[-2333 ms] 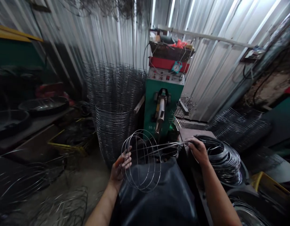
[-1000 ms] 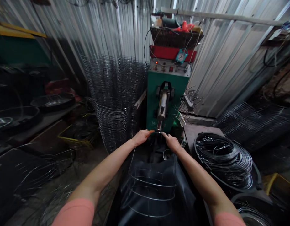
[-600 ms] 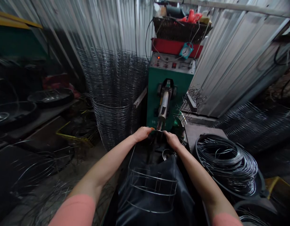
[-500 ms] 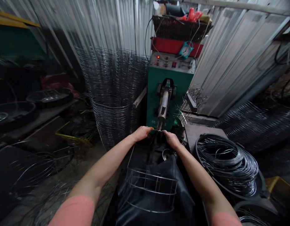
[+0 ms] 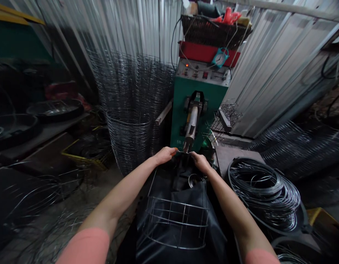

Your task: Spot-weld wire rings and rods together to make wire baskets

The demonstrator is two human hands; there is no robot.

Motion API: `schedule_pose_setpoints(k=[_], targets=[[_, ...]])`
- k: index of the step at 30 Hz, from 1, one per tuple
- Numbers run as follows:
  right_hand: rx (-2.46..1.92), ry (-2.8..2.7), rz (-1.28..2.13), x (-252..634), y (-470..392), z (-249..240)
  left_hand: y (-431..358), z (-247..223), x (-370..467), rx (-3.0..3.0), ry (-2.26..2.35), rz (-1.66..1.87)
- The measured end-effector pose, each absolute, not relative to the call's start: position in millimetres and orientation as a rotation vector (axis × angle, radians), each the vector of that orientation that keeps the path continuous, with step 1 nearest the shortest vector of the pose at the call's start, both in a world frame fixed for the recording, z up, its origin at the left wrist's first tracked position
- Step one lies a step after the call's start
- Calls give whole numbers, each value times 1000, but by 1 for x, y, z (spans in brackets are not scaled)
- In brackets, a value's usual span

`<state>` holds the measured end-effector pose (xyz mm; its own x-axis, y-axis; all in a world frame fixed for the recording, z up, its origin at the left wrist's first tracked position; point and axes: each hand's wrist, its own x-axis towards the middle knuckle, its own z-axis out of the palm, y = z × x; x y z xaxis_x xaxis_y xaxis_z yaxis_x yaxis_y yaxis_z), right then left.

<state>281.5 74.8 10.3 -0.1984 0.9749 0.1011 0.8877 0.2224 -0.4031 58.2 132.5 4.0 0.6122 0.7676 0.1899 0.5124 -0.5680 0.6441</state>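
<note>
At the green machine (image 5: 180, 91), two hands pinch one wire frame (image 5: 182, 223)

Fingers first, and they're clamped tight! The left hand (image 5: 164, 155) pinches the far end of the frame, an orange covering on one fingertip, and just across from it the right hand (image 5: 201, 162) pinches the same short stretch of wire. Right between them, pointing in from twelve o'clock, is the metal tip of the slanting arm (image 5: 191, 123), so close to the wire that I can't tell whether they touch.

From the hands the frame drops to six o'clock, curved hoops and crossbars over a dark, shiny sheet (image 5: 169, 187). At five, near the right wrist, a small round metal cup (image 5: 194, 180).

Outward we go! High at twelve a red light (image 5: 187, 65) glows on the panel; at one, a teal clock (image 5: 220, 58). Swing to ten: tall stacks of wire hoops (image 5: 128, 135) crowd the corrugated wall (image 5: 271, 73). A yellow crate (image 5: 85, 158) sits at nine, loose wire (image 5: 67, 227) sprawls at eight, a brown bench (image 5: 232, 154) lies at three, and toward four, coils of bright wire (image 5: 268, 198) fill a dark tub (image 5: 303, 216).
</note>
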Motion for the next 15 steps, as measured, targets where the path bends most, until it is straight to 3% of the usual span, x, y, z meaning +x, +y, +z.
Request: schedule_pose_setpoints(k=[15], targets=[[-1756, -2218, 249, 281, 76, 6, 132, 2, 60, 2232, 942, 683]])
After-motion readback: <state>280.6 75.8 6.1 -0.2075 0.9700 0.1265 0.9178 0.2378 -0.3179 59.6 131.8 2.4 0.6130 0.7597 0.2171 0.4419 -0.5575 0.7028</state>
